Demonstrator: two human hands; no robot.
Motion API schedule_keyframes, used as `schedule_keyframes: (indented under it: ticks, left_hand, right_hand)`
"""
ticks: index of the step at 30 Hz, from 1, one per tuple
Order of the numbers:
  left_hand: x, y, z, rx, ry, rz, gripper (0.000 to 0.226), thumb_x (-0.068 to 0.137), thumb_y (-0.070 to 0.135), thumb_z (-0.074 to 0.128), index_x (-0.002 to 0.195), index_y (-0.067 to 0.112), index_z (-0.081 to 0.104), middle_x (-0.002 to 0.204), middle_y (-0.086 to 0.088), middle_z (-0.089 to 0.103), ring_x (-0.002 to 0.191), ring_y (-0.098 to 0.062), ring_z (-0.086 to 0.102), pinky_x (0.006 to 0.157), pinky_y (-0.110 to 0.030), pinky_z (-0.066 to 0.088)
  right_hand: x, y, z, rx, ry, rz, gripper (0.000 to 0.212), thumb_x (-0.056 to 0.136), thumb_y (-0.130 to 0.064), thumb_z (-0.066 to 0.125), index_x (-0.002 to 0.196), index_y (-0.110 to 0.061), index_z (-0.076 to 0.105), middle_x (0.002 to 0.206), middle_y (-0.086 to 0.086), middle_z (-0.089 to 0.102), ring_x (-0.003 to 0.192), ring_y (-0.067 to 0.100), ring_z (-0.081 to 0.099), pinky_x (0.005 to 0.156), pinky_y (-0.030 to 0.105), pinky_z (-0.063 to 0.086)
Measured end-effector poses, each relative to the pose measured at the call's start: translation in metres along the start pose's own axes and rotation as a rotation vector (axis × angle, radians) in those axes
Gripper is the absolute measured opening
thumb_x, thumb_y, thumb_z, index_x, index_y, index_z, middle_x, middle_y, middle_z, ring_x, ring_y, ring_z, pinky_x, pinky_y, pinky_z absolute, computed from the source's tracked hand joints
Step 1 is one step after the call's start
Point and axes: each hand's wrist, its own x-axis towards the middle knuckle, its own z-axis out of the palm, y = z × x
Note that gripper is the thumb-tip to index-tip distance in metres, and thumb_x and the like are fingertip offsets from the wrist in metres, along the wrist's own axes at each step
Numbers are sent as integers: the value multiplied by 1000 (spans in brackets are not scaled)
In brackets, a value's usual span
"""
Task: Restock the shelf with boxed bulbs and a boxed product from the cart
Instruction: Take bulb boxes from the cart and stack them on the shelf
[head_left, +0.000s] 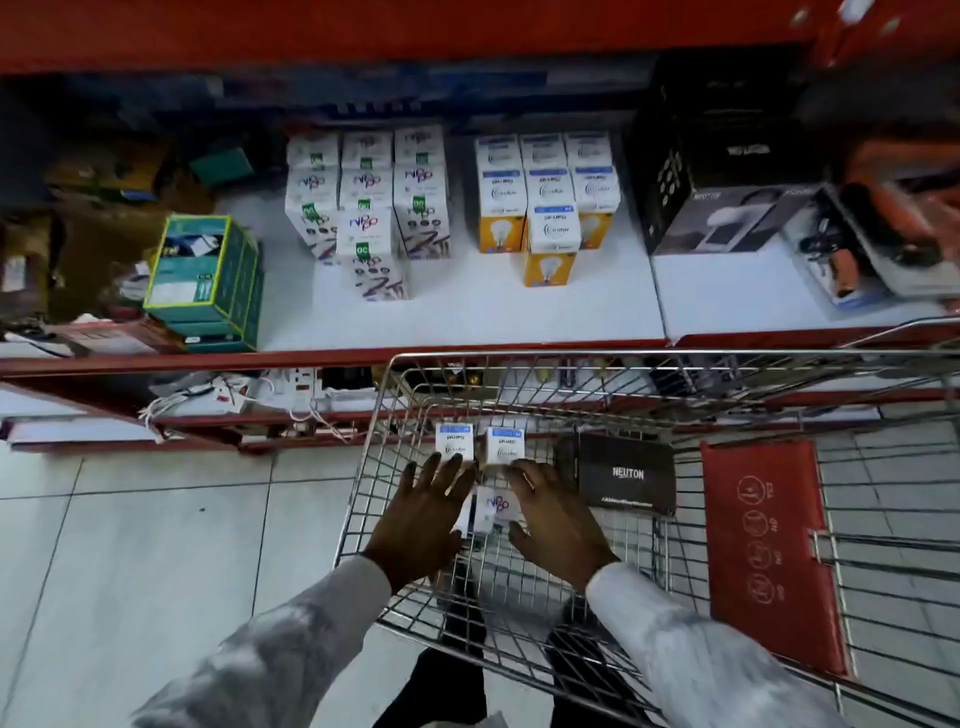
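- Clutter fills the dark far-left end of the shelf; we cannot make out what lies there beyond a green box standing at the edge of the white shelf board.
- Next along we see white bulb boxes in rows, with one stack set further forward than the rest; their print is too blurred for us to read.
- Right of those stand white and orange bulb boxes with a bulb pictured on the orange part, again with one stack forward.
- Below, our left hand reaches into the wire cart, fingers spread flat, its tips touching a white boxed bulb with a blue band.
- A second such box stands just beside the first.
- Between our hands lies another white box, mostly hidden by them.
- Our right hand is spread open too, fingers near the second box; we cannot tell whether it grips anything.
- A black box marked NEUTON lies flat in the cart, right of that hand.
- Large black boxes sit on the shelf's right end, and blurred packages beyond them are cut off by the frame.
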Motion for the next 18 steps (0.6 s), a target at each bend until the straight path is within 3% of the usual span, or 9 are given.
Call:
schedule_keyframes:
  ticks: [5, 8, 11, 18]
  left_hand:
    - [19, -8, 24, 100, -115, 2, 94, 86, 30, 68, 159, 17, 11, 167, -12, 16, 154, -37, 14, 124, -55, 17]
    - [27, -10, 32, 141, -146, -8, 88, 82, 25, 71, 154, 16, 24, 159, -13, 33, 147, -38, 29, 119, -54, 27]
    - [32, -13, 36, 132, -147, -22, 76, 80, 15, 68, 148, 14, 35, 147, -11, 48, 136, -35, 42, 110, -50, 38]
    - [24, -13, 24, 57, -81, -22, 69, 79, 10, 66, 143, 14, 41, 140, -9, 52, 130, -32, 48, 105, -44, 43]
  right_hand:
    - [22, -9, 37, -95, -135, 46, 78, 78, -36, 67, 146, -12, 35, 150, 10, 39, 134, 31, 40, 101, 44, 44]
    - [34, -14, 53, -149, -159, 95, 85, 76, -33, 71, 148, -11, 32, 149, 12, 41, 133, 34, 41, 101, 46, 42]
    - [42, -16, 60, -173, -155, 138, 78, 77, -23, 69, 146, -12, 34, 146, 12, 45, 131, 34, 43, 100, 44, 42]
    - [37, -20, 41, -95, -143, 171, 63, 75, -18, 69, 134, -16, 46, 134, 6, 53, 126, 27, 46, 98, 39, 45]
